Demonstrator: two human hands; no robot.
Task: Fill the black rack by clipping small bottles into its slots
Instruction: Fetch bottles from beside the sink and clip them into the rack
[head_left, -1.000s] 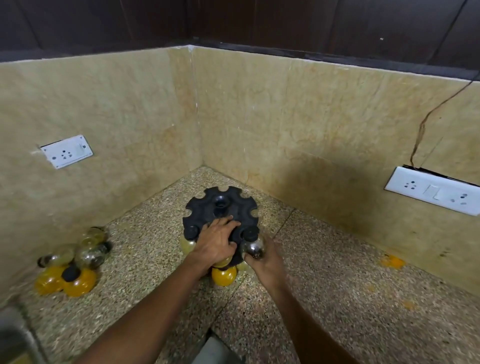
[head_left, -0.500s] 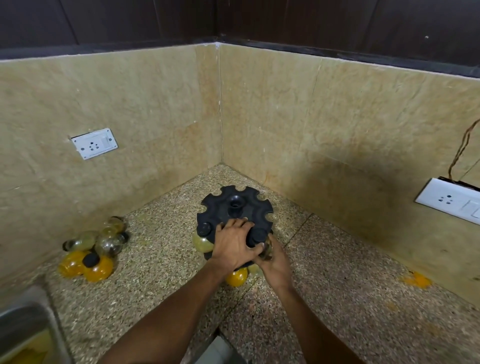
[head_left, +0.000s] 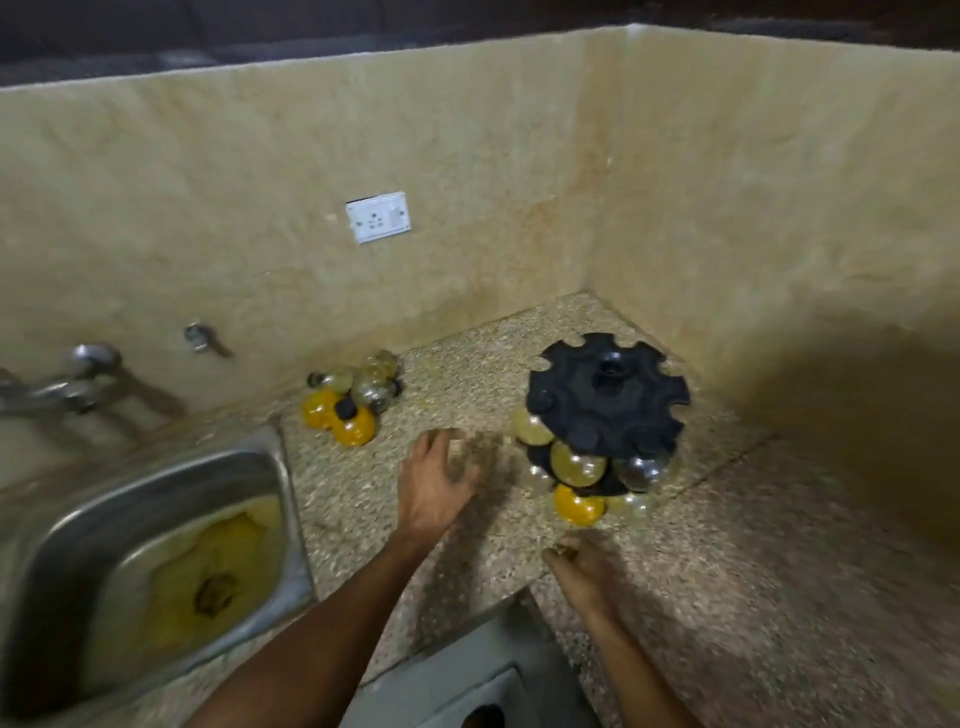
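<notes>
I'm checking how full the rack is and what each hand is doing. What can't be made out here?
- Black rack: far-side slots' undersides, hidden by its top disc, head view.
- Left hand: fingers motion-blurred; nothing seen in it.
- Right hand: fingertips smeared; contents unclear.
- Loose bottles: count unclear, piled and blurred.
- Sink: cut off by left edge.

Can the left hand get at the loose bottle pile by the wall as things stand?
Probably yes. The left hand is empty, fingers loose, over bare counter, and the loose bottles lie ahead of it with nothing between. The black rack stands off to its right.
</notes>
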